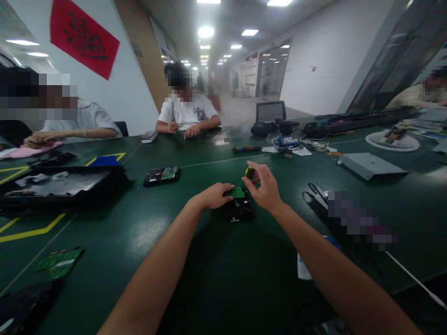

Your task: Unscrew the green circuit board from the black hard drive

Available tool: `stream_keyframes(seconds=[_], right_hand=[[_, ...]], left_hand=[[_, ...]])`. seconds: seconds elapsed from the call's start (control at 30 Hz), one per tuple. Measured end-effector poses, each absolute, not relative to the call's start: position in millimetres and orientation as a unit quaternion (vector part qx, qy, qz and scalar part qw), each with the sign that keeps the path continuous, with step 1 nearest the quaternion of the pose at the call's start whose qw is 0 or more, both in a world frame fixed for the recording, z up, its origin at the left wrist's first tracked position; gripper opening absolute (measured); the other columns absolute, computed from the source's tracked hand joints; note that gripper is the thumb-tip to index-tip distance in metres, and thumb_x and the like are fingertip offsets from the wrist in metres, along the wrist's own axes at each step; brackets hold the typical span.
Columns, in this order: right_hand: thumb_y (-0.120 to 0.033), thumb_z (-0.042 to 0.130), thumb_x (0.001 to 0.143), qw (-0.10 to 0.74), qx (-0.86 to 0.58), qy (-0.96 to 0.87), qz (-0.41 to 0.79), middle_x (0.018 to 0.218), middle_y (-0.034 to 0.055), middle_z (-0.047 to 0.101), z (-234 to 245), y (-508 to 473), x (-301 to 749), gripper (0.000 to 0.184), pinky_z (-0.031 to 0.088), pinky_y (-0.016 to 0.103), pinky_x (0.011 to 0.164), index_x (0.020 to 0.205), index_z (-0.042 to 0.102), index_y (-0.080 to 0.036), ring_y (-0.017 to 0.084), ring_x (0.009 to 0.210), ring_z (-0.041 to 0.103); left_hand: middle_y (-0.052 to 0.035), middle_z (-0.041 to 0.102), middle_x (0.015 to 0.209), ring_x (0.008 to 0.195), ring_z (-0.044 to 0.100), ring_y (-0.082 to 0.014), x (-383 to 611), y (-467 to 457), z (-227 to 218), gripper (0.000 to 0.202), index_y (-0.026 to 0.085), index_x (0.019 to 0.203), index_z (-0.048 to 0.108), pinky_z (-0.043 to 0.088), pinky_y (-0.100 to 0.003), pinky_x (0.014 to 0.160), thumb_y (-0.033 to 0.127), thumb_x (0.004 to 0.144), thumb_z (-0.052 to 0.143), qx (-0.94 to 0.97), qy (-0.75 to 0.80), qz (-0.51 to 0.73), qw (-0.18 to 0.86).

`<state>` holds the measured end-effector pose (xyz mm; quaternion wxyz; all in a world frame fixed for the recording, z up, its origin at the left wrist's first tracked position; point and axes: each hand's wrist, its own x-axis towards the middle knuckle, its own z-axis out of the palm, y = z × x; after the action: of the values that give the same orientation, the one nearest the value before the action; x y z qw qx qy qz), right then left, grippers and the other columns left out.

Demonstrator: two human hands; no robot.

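A hard drive [240, 211] with a green circuit board showing lies mid-scene on a dark green worktop [213, 279], between a person's bare hands. The left hand [214, 196] holds the drive at its left side, thumb and fingers covering that edge. The right hand [264, 187] has a narrow grip, fingertips pinching a yellow-and-black screwdriver handle [249, 171] just above the drive's far right corner; where its tip sits is unclear.

Left and farther off lies a second hard drive [161, 176], then a large black tray [111, 182]. Near left is a loose green circuit board [62, 264]. Beyond the hands are a tool with a red-and-blue handle [247, 149] and a bowl of blue bits [284, 143]. A grey metal box [372, 165] stands at right. The right forearm partly hides a blue-and-white packet [305, 268]. Across the worktop, a co-worker in a white shirt [188, 111] sits.
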<state>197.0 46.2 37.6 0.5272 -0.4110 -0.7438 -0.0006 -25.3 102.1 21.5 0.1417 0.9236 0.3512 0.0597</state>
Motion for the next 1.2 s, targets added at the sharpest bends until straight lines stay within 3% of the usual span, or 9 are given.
stream_keyframes(seconds=[0.23,0.47,0.63,0.83,1.0,1.2], right_hand=[[-0.026,0.051,0.097,0.515,-0.42,-0.747,-0.004,0.117,0.0091,0.062,36.4,42.7,197.7,0.055,0.058,0.046,0.09,0.151,0.037,-0.03,0.023,0.092,0.064],[-0.031,0.059,0.094,0.517,-0.426,-0.742,-0.016,0.115,0.0092,0.061,36.7,39.6,202.1,0.05,0.06,0.044,0.082,0.142,0.047,-0.029,0.023,0.091,0.063],[-0.029,0.054,0.096,0.519,-0.426,-0.741,-0.01,0.122,0.0099,0.063,36.3,39.9,208.3,0.049,0.059,0.046,0.087,0.145,0.044,-0.029,0.023,0.091,0.066],[-0.032,0.061,0.094,0.525,-0.428,-0.736,-0.018,0.112,0.0083,0.062,34.7,41.7,211.3,0.049,0.061,0.043,0.079,0.14,0.048,-0.029,0.022,0.088,0.065],[-0.028,0.058,0.095,0.525,-0.427,-0.736,-0.018,0.117,0.0089,0.063,32.3,41.2,208.9,0.052,0.059,0.044,0.087,0.145,0.043,-0.028,0.022,0.091,0.066],[-0.031,0.06,0.094,0.528,-0.419,-0.739,-0.014,0.117,0.0082,0.06,32.4,40.3,205.7,0.051,0.061,0.043,0.082,0.143,0.046,-0.032,0.022,0.091,0.064]], left_hand=[[-0.0125,0.05,0.152,0.14,0.048,-0.0262,-23.2,101.0,19.8,0.058,0.013,0.147,0.047,0.033,-0.037,0.118,0.037,0.094,0.053,0.921,0.364,0.061,0.127],[-0.0121,0.048,0.153,0.14,0.046,-0.026,-24.2,99.5,18.3,0.059,0.014,0.15,0.043,0.032,-0.038,0.118,0.036,0.095,0.052,0.922,0.361,0.062,0.129],[-0.01,0.045,0.156,0.144,0.042,-0.025,-22.0,100.9,17.1,0.057,0.016,0.149,0.045,0.03,-0.037,0.12,0.034,0.095,0.051,0.918,0.36,0.072,0.149],[-0.0106,0.044,0.156,0.144,0.041,-0.0248,-19.8,100.6,17.6,0.059,0.015,0.15,0.043,0.028,-0.036,0.121,0.035,0.095,0.051,0.916,0.363,0.065,0.157],[-0.011,0.041,0.158,0.146,0.038,-0.0249,-19.1,101.1,15.4,0.059,0.014,0.151,0.041,0.027,-0.037,0.122,0.034,0.095,0.05,0.916,0.365,0.059,0.159],[-0.012,0.041,0.158,0.146,0.037,-0.0259,-19.6,103.5,13.0,0.061,0.013,0.151,0.041,0.028,-0.038,0.122,0.034,0.095,0.051,0.915,0.363,0.059,0.164]])
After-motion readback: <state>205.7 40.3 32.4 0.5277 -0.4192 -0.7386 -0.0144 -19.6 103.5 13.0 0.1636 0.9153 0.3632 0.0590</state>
